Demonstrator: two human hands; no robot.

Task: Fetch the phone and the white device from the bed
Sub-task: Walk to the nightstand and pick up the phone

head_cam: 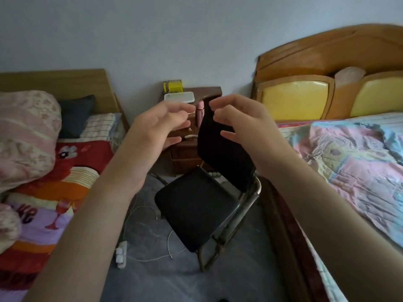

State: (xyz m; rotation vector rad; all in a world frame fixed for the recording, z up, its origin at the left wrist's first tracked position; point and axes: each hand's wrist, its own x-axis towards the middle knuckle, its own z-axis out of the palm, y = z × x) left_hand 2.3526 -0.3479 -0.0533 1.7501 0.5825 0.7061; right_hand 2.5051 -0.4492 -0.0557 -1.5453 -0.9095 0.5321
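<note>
While neither phone nor white device shows, we hold our left hand [157,125] and right hand [237,127] at twelve o'clock, fingers [181,110] spread and empty, ready to reach.

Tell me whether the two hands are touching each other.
Apart. The head view shows the left hand and the right hand both raised and open, with a plain gap between their fingertips; the nightstand shows through it.

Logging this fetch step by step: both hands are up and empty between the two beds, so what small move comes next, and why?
Probably lower the hands and look over a bed. The left hand and right hand hold nothing, fingers spread above the black chair, and neither a phone nor a white device shows on either bed.
</note>
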